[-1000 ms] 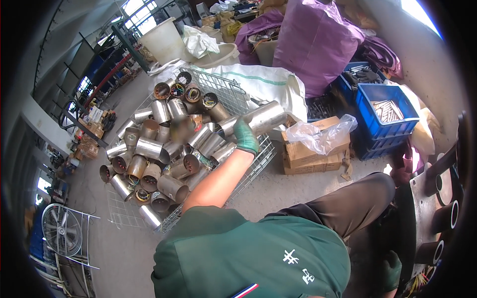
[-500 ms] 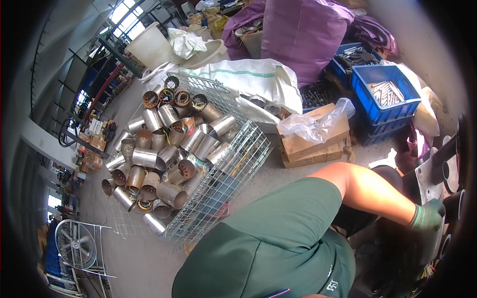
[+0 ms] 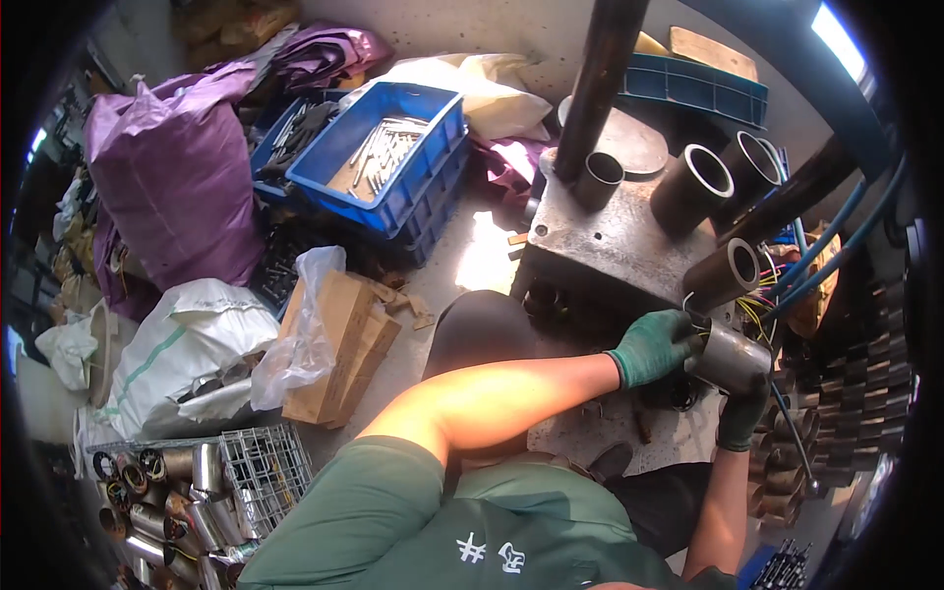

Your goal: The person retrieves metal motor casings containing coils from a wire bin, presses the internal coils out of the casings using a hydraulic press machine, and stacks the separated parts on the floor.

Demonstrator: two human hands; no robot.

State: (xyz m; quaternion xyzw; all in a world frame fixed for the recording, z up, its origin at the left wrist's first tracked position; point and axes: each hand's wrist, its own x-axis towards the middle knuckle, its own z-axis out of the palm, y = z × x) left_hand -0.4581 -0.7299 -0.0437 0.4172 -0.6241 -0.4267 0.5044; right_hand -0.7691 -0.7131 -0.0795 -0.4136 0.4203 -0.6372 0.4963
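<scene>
Both hands wear green gloves. A short, shiny metal motor casing (image 3: 730, 358) lies tilted between them, beside the press's thick steel plate (image 3: 629, 246). My left hand (image 3: 653, 348) is closed at the casing's left end, its fingers curled over the rim. From below, my right hand (image 3: 743, 415) grips the right end, with some of its fingers hidden behind the metal. Just above the casing, thin yellow and pink wires (image 3: 757, 303) show; where they lead I cannot tell. A dark hollow cylinder (image 3: 723, 274) leans next to them at the plate's edge.
More hollow cylinders (image 3: 692, 189) and a thick dark column (image 3: 601, 84) rise from the plate. Stacked metal rings (image 3: 787, 438) stand at right. Blue crates (image 3: 393, 211), cardboard boxes (image 3: 329, 344) and a purple sack (image 3: 172, 182) are at left. A wire cage (image 3: 265, 472) of casings sits lower left.
My view has swung right, so the wire cage now sits lower left. My left hand, earlier reaching beside the machine, now holds a motor casing, and my right hand has come into view on it.
</scene>
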